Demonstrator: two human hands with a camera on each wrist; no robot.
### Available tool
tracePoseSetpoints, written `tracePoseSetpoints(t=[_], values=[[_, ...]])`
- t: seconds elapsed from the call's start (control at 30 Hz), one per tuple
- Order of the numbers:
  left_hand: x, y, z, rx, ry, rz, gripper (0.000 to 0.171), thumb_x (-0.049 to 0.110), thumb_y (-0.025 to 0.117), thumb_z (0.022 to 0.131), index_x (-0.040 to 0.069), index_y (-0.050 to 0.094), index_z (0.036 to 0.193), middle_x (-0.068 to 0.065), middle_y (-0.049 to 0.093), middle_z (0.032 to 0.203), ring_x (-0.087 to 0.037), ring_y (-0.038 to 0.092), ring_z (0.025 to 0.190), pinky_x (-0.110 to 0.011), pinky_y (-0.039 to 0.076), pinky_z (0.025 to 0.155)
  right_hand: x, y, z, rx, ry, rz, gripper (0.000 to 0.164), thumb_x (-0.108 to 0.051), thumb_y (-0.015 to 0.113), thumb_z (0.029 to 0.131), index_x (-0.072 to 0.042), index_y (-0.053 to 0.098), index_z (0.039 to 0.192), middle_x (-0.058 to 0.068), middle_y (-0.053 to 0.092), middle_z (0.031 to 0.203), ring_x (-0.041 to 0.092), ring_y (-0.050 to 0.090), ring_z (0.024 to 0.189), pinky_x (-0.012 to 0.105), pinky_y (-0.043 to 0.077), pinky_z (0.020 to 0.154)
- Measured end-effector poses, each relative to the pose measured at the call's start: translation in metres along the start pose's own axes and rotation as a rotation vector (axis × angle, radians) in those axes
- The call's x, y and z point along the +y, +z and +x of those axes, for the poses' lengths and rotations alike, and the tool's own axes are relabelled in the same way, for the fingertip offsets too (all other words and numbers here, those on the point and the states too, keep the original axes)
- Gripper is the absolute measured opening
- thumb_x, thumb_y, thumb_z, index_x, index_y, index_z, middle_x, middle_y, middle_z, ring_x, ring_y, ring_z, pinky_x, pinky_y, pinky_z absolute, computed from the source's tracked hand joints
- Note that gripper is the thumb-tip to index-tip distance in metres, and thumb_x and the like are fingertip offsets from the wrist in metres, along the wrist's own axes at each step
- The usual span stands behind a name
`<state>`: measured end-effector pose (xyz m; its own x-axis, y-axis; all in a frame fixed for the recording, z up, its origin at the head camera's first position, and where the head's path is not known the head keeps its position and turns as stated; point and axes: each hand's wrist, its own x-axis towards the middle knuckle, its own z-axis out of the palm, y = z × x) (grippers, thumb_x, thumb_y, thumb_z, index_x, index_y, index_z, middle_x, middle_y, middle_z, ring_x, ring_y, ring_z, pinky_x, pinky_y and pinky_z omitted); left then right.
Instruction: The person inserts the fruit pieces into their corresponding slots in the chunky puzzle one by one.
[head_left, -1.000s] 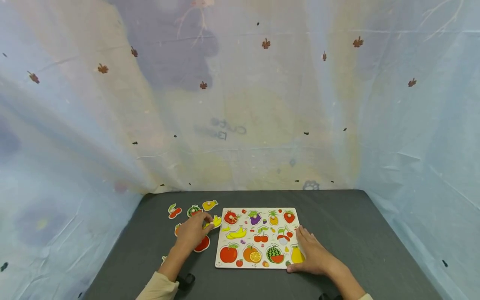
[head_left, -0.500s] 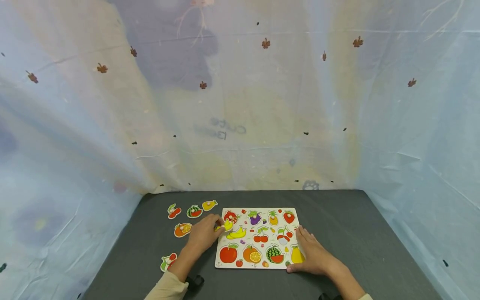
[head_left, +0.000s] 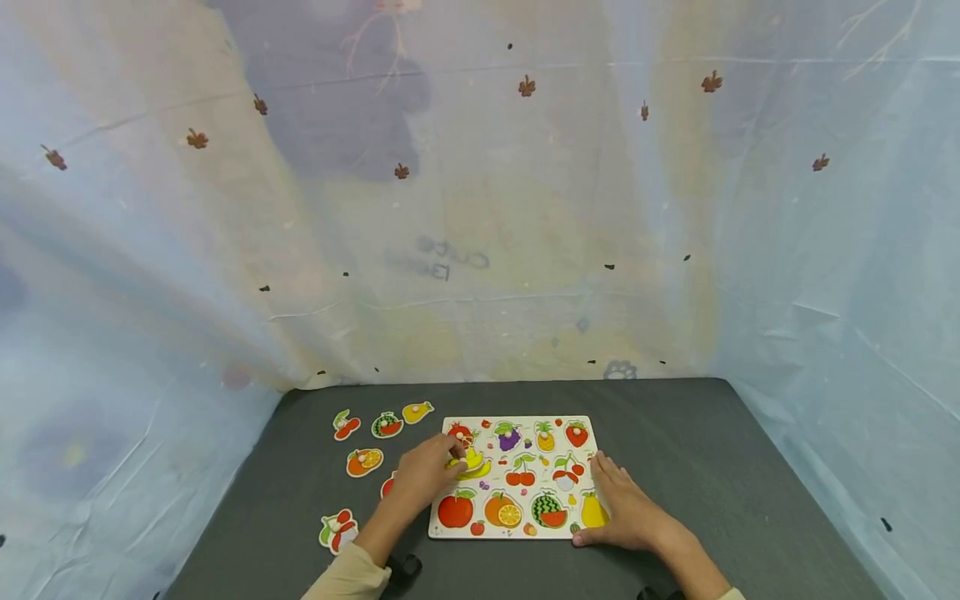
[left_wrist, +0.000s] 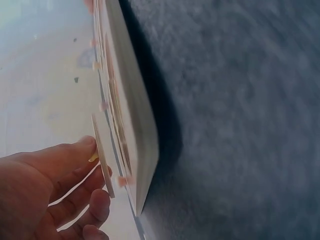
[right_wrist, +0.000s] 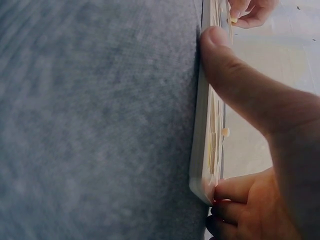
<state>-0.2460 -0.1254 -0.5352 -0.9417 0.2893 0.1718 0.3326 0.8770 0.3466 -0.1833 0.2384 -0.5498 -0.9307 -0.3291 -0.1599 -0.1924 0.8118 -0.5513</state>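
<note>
My left hand (head_left: 427,475) pinches a yellow banana puzzle piece (head_left: 472,459) over the left part of the white fruit puzzle board (head_left: 525,534). In the left wrist view the banana piece (left_wrist: 102,155) shows edge-on, tilted, close over the board (left_wrist: 135,120), thumb on its knob side. The piece overlaps the board's printed bananas. My right hand (head_left: 626,512) rests at the board's right edge, fingers extended along it and thumb (right_wrist: 217,42) at the near corner. Knobbed pomegranate, grape (head_left: 507,437), pineapple (head_left: 545,437) and strawberry (head_left: 576,434) pieces sit along the far row.
Left of the board on the dark table (head_left: 712,450) lie loose pieces: cherries (head_left: 347,427), watermelon (head_left: 387,425), pear (head_left: 417,412) and orange (head_left: 365,462). More red-and-green pieces (head_left: 339,531) lie nearer, and a red one (head_left: 387,485) is partly behind my left hand. A patterned curtain (head_left: 480,250) hangs behind.
My left hand has carried the banana piece rightward from the table onto the area above the board's printed bananas. The right hand has stayed at the board's edge.
</note>
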Motion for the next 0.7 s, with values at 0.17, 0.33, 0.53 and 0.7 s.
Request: tracePoseSetpoints(t=[0.17,0.33,0.53,0.7], values=[[0.0044,0.0022,0.0013,-0.034,0.014,-0.005,0.018,0.028,0.087,0.093,0.025,0.069,0.093,0.008,0.066,0.095,-0.008,0.058,0.077,-0.036,0.05,0.068,0.0021,0.0008,0.0005,-0.006,0.008,-0.01,0.141,-0.065,0.093,0.073,0.01,0.018,0.166,0.03,0.013,0.175,0.048,0.018,0.162,0.065,0.014,0.128],[0.0055,0.0046,0.001,-0.051,0.028,-0.004,0.018,0.026,0.087,0.092,0.024,0.07,0.093,0.007,0.068,0.095,-0.009,0.06,0.079,-0.036,0.05,0.069,0.002,0.0011,0.001,0.0,-0.008,-0.011,0.14,-0.064,0.093,0.073,0.011,0.019,0.165,0.031,0.014,0.174,0.048,0.019,0.161,0.065,0.015,0.127],[0.0066,0.0049,0.0007,-0.036,0.061,-0.014,0.018,0.024,0.088,0.092,0.022,0.07,0.092,0.005,0.07,0.094,-0.01,0.062,0.08,-0.038,0.053,0.069,-0.0001,-0.0001,-0.0001,0.007,-0.008,0.0,0.14,-0.062,0.094,0.072,0.011,0.02,0.165,0.031,0.015,0.174,0.049,0.019,0.161,0.065,0.015,0.127],[0.0069,0.0076,0.001,-0.035,0.055,-0.003,0.017,0.025,0.087,0.092,0.021,0.071,0.092,0.005,0.069,0.094,-0.01,0.062,0.078,-0.037,0.053,0.069,-0.0004,-0.0001,0.0003,0.005,-0.007,-0.004,0.14,-0.062,0.094,0.072,0.011,0.02,0.165,0.031,0.015,0.174,0.048,0.019,0.161,0.065,0.015,0.127]])
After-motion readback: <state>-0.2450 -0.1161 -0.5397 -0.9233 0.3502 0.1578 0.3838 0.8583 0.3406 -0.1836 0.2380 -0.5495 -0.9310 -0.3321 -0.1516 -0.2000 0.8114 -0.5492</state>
